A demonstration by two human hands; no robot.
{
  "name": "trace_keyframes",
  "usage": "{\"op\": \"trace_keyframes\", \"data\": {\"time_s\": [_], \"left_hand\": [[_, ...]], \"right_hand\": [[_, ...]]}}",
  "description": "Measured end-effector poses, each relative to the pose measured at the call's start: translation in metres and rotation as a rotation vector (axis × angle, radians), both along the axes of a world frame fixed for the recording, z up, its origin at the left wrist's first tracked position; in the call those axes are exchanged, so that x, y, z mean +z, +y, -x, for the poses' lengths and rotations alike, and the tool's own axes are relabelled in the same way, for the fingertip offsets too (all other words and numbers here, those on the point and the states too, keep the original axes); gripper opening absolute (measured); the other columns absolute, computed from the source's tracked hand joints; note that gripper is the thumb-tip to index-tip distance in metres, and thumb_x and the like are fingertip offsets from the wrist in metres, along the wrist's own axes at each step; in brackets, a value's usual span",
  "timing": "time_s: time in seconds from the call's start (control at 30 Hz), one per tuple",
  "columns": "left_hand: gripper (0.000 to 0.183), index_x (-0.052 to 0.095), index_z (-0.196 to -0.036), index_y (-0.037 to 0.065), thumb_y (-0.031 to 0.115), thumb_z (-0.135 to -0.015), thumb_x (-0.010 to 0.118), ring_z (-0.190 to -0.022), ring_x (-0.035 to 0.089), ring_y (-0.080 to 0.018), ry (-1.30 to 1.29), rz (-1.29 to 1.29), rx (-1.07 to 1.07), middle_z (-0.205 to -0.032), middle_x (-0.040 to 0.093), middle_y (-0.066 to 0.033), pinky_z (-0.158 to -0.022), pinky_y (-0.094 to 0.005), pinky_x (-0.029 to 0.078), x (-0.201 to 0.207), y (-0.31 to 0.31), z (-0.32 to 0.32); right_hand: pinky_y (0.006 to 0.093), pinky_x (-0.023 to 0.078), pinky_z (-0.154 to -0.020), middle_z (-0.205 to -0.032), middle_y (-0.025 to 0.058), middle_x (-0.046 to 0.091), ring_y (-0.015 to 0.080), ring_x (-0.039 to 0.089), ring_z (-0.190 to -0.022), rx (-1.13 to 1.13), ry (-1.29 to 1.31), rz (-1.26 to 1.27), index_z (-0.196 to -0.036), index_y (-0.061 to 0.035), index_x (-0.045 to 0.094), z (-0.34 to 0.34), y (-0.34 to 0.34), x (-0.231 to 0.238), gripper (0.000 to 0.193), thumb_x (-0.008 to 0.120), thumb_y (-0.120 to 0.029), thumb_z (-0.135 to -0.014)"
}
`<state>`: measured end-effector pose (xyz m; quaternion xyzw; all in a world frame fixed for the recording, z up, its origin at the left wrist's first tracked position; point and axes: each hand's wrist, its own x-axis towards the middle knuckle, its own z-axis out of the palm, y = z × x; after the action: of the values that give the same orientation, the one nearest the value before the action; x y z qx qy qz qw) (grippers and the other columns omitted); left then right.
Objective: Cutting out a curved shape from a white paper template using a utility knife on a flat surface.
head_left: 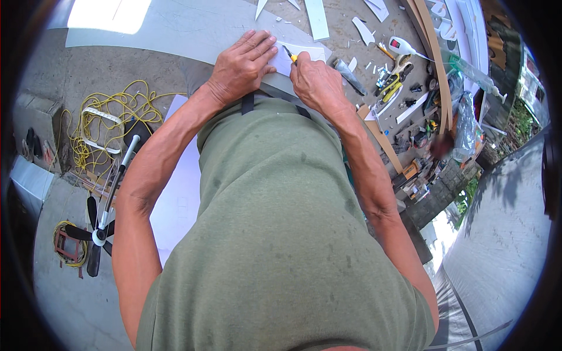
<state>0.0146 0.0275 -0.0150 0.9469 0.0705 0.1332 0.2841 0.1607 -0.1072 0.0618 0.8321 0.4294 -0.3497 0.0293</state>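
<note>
Far L, tangled yellow cord lies near a dark-bladed fan. Next, a large pale sheet spreads ahead. The person's L hand is palm-down, not gripping, fingertips at the L side of a white piece, which lies btwn the hands, just beyond the green shirt. A yellow cutter, tip at the piece (contact unclear), is clamped in the R hand. Further R: yellow-handled tools & a white bottle w/ thin nozzle.
</note>
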Motion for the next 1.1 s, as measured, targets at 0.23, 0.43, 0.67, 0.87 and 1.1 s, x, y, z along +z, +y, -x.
{"op": "trace_keyframes", "data": {"time_s": [0.23,0.43,0.67,0.87,1.1], "left_hand": [[0.042,0.073,-0.123,0.006,0.023,-0.085,0.079,-0.135,0.057,-0.0251,0.007,-0.018,0.004,-0.136,0.068,-0.0083,-0.118,-0.0433,0.042,0.0,-0.002,0.001],[0.044,0.073,-0.124,0.006,0.023,-0.084,0.079,-0.135,0.057,-0.0252,0.005,-0.014,-0.002,-0.136,0.068,-0.008,-0.118,-0.0431,0.042,-0.001,-0.002,0.0],[0.044,0.073,-0.123,0.006,0.022,-0.083,0.079,-0.135,0.057,-0.0252,0.002,-0.022,0.001,-0.137,0.067,-0.0081,-0.118,-0.0438,0.043,-0.001,-0.003,0.0],[0.044,0.073,-0.123,0.006,0.022,-0.083,0.08,-0.134,0.058,-0.0253,0.001,0.012,0.011,-0.137,0.067,-0.0084,-0.118,-0.0443,0.043,-0.001,-0.003,0.001],[0.043,0.074,-0.121,0.005,0.022,-0.082,0.08,-0.134,0.058,-0.0259,-0.01,0.001,0.013,-0.136,0.068,-0.0084,-0.118,-0.0447,0.043,-0.002,-0.005,0.0]], "right_hand": [[0.0561,0.055,-0.069,-0.081,0.0305,0.07,0.0474,0.071,-0.077,0.006,0.016,0.001,-0.094,0.0037,0.057,0.0,0.001,0.005,0.027,0.05,-0.022,-0.1],[0.0568,0.055,-0.07,-0.08,0.0299,0.07,0.0476,0.071,-0.078,-0.048,-0.001,-0.031,-0.093,0.0035,0.056,0.007,0.0,0.005,0.026,0.051,-0.021,-0.1],[0.0573,0.054,-0.073,-0.084,0.0315,0.07,0.0483,0.071,-0.083,-0.063,0.024,0.007,-0.096,0.0052,0.057,0.005,-0.002,0.006,0.03,0.05,-0.023,-0.101],[0.0546,0.055,-0.072,-0.078,0.0329,0.068,0.0466,0.071,-0.071,-0.184,0.164,0.091,-0.101,0.0094,0.057,-0.001,0.006,0.004,0.04,0.047,-0.029,-0.104],[0.0513,0.057,-0.072,-0.073,0.0318,0.068,0.0442,0.071,-0.067,-0.238,0.115,0.046,-0.1,0.0134,0.058,0.013,0.001,-0.004,0.043,0.045,-0.027,-0.103]]}}
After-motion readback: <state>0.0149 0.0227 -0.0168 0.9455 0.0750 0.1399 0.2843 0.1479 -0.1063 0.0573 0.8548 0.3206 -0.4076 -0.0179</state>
